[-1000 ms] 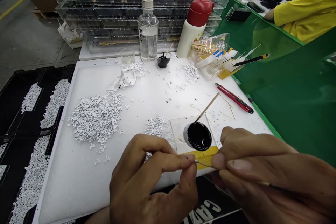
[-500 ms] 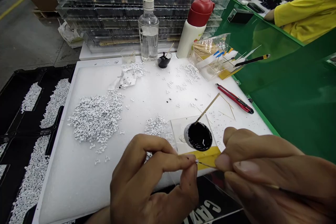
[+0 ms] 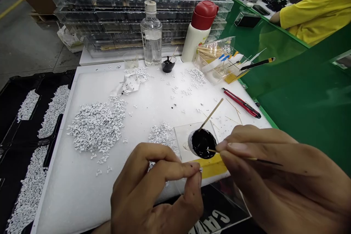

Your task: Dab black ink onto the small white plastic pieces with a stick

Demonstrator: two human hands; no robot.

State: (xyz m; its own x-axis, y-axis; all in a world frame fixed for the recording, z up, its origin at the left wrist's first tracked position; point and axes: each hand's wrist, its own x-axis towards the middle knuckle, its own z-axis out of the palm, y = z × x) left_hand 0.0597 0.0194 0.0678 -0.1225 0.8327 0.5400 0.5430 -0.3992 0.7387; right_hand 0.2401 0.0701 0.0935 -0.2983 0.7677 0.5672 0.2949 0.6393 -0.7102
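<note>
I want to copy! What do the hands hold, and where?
The left hand pinches a tiny white piece between fingertips; the right hand grips a thin stick by fingertips, near its end over black paint.

hands (image 3: 153,188) — 2 | black paint cups (image 3: 202,143) — 2 | clear bottle (image 3: 151,34) — 1 | red-capped flask (image 3: 201,29) — 1 | utility knife (image 3: 241,103) — 1

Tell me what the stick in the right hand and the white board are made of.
The stick looks like bare pale wood or bamboo, tan and unpainted, dark at one end. The white board looks like matte foam, softly textured; the exact type can't be told.
</note>
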